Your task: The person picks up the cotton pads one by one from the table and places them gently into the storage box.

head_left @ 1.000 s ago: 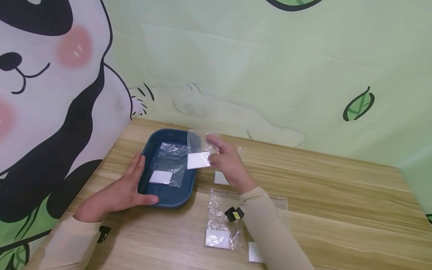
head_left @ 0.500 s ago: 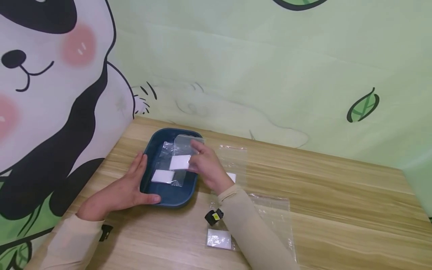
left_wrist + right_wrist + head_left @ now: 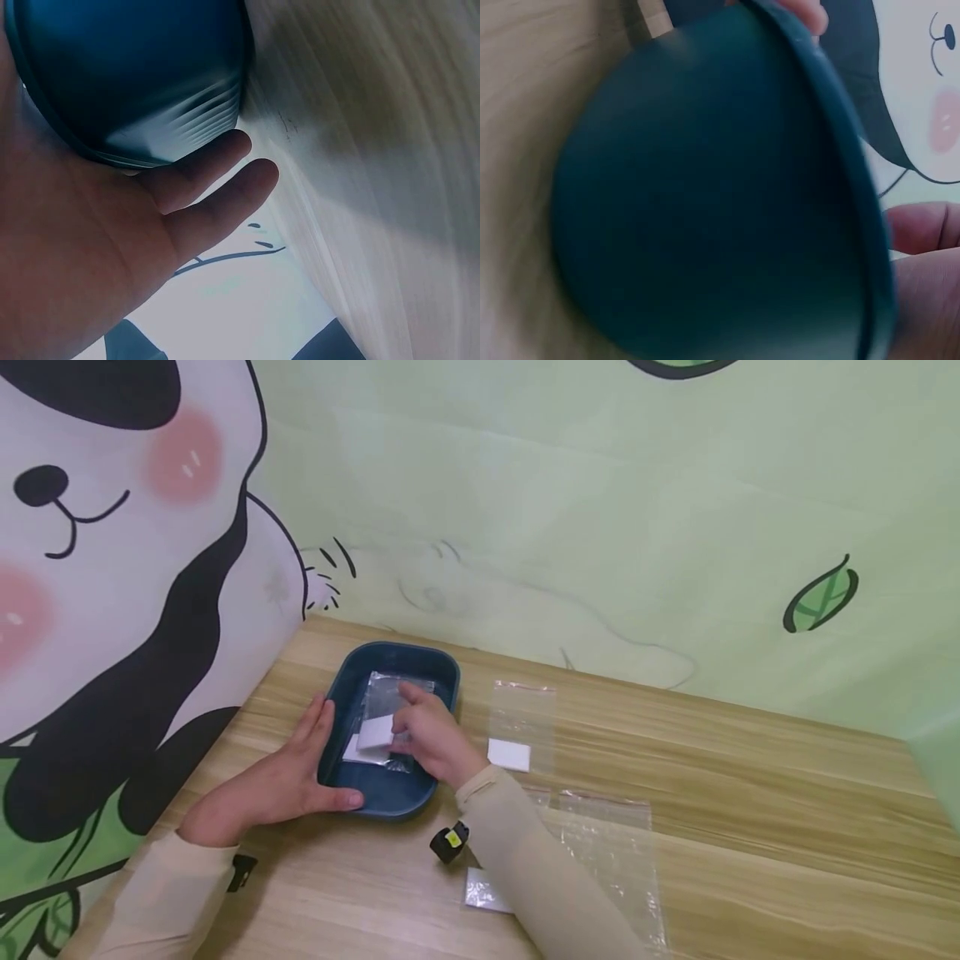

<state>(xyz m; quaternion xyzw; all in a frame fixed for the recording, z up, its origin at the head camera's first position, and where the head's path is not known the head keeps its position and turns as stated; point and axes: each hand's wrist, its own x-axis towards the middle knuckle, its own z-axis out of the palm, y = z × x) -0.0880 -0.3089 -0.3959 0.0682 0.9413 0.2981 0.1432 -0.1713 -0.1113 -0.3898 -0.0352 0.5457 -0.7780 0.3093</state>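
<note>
A blue plastic tray (image 3: pixel 390 795) stands on the wooden table. My left hand (image 3: pixel 279 783) rests against its left side with straight fingers, the thumb lying over the near edge. In the left wrist view two fingers (image 3: pixel 217 206) extend along the tray's outer wall. Inside the tray, my right hand (image 3: pixel 438 739) pinches a clear zip bag (image 3: pixel 375 732) with a white card in it. This bag overlaps another clear bag (image 3: pixel 356 751) with a white card lying in the tray. The tray's side (image 3: pixel 705 187) hides most of the right hand in the right wrist view.
Right of the tray lies a clear bag with a white card (image 3: pixel 508 755). Nearer, another bag with a white card (image 3: pixel 486 891) is partly covered by the right forearm, beside a further clear bag (image 3: pixel 611 843). A panda-printed backdrop (image 3: pixel 525 510) borders the table behind and left.
My right hand has carried the zip bag leftward and down from over the tray's right rim onto the bag inside. The left hand stays against the tray.
</note>
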